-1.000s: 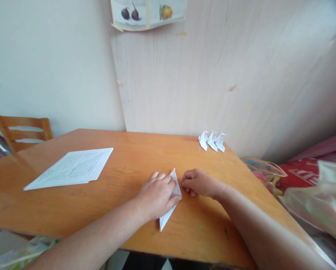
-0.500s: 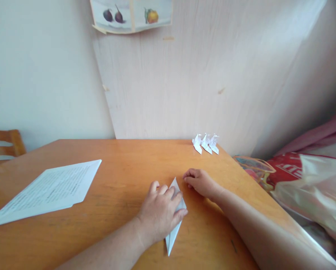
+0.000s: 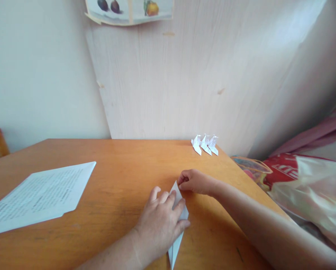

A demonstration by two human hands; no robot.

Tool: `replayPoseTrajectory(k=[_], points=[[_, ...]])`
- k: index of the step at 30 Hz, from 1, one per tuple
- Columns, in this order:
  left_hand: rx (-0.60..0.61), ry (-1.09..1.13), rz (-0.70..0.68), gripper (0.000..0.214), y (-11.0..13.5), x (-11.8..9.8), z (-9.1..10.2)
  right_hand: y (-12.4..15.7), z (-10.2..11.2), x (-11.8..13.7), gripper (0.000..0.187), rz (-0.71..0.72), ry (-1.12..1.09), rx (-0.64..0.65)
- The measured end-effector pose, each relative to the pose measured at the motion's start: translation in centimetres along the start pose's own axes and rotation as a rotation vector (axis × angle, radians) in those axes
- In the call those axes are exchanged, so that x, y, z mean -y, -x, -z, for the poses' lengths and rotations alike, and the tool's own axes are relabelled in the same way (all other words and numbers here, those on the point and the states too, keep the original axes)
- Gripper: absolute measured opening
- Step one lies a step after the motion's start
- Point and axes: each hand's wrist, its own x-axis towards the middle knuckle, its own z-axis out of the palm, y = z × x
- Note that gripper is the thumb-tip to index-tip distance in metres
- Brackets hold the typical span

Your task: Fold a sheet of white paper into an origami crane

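A narrow, kite-shaped piece of folded white paper lies on the wooden table, its far point standing out beyond my left fingers. My left hand rests across its middle and holds it down, fingers bent and a little apart, thumb at the right edge. Close by that far point is my right hand, fingers curled in and thumb pressed to them. Its fingertips meet the right edge of the paper near the tip; whether they pinch a layer is hidden.
Three folded white paper figures stand in a row at the table's far right corner. Printed sheets lie at the left. Beyond the right edge are plastic bags and a red bag. A wall rises behind the table.
My right hand has moved left, up to the paper's far tip. The left hand stays on the paper. The view has shifted slightly, moving the printed sheets left in the picture.
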Motion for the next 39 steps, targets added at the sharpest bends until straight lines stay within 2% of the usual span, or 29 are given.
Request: replayPoseTrajectory(k=[9, 18, 28, 34, 39], points=[[-0.057, -0.030, 0.011, 0.044, 0.0, 0.0, -0.1, -0.2, -0.7, 0.0, 0.019, 0.047, 0.150, -0.066], [-0.100, -0.076, -0.048, 0.038, 0.2, 0.0, 0.0, -0.8, -1.3, 0.2, 0.019, 0.024, 0.259, -0.125], [-0.089, -0.162, -0.079, 0.040, 0.2, 0.0, -0.1, -1.5, -1.4, 0.6, 0.011, -0.012, 0.369, -0.161], [-0.099, -0.214, -0.110, 0.041, 0.1, 0.1, -0.2, -1.6, -1.7, 0.9, 0.017, -0.065, 0.449, -0.230], [-0.076, -0.265, -0.196, 0.042, -0.5, 0.6, 0.1, -1.4, -1.9, 1.1, 0.024, -0.081, 0.464, -0.275]])
